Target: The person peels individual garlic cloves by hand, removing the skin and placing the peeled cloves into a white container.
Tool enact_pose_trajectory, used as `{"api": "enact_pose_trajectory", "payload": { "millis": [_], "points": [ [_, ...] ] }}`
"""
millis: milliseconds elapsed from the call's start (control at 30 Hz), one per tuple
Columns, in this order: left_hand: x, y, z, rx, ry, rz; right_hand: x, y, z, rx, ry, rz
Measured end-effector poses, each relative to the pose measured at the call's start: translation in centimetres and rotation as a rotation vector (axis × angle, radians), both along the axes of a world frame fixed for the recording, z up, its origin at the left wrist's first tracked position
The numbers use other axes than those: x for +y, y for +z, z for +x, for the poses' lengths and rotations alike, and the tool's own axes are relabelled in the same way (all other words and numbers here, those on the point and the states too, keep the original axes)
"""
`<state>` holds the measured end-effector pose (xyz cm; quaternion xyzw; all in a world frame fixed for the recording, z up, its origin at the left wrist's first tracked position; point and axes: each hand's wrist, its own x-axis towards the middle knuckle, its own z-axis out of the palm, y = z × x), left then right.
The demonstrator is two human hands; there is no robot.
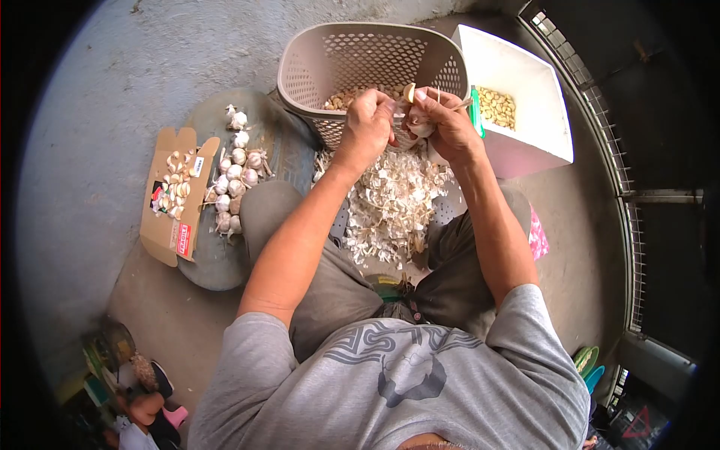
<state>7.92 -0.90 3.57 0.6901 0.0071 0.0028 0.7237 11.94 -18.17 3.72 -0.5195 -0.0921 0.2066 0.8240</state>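
Note:
My right hand (454, 129) is closed around a garlic bulb (421, 124), with its dry stem pointing right. A pale garlic clove (409, 91) sticks up at the bulb's top, by my right fingertips. Close against the bulb, my left hand (367, 124) has its fingers pinched together; what they grip is hidden. Both hands are above the near rim of a taupe perforated basket (304, 79), which contains many cloves (343, 98). Below them, a heap of papery garlic skins (394, 202) lies between my feet.
Several whole garlic bulbs (235, 172) sit on a grey stool top (217, 274) at left. Beside them is an opened cardboard box (161, 229) with loose cloves. A white foam box (544, 105) holding cloves stands right of the basket. Another person (146, 409) is at lower left.

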Motion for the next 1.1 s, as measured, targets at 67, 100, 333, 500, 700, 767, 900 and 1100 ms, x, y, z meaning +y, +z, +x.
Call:
{"api": "enact_pose_trajectory", "payload": {
  "millis": [67,100,333,500,700,767,900,1100],
  "points": [
    [0.1,0.4,-0.3,-0.074,-0.001,0.109,-0.3,-0.6,0.6,0.005,-0.002,0.007],
    [0.0,0.7,-0.5,-0.108,-0.004,0.163,-0.3,-0.5,0.6,0.011,-0.006,0.009],
    [0.2,0.5,-0.5,-0.324,0.044,0.411,-0.8,0.6,0.1,0.004,0.037,-0.040],
    [0.4,0.7,-0.1,-0.223,-0.064,0.003,-0.5,-0.1,0.3,-0.090,0.058,-0.151],
    [0.2,0.9,-0.5,-0.226,-0.039,0.054,-0.1,0.0,0.3,-0.157,-0.013,-0.199],
    [0.3,0.7,-0.4,-0.218,-0.048,0.053,0.2,0.7,-0.3,-0.230,-0.079,-0.255],
    [0.4,0.3,-0.2,-0.234,-0.004,0.153,0.4,1.5,-0.7,-0.439,-0.153,-0.489],
    [0.2,0.6,-0.5,-0.593,0.087,0.525,-0.4,2.1,-0.7,-0.372,-0.048,-0.591]
  ]
}}
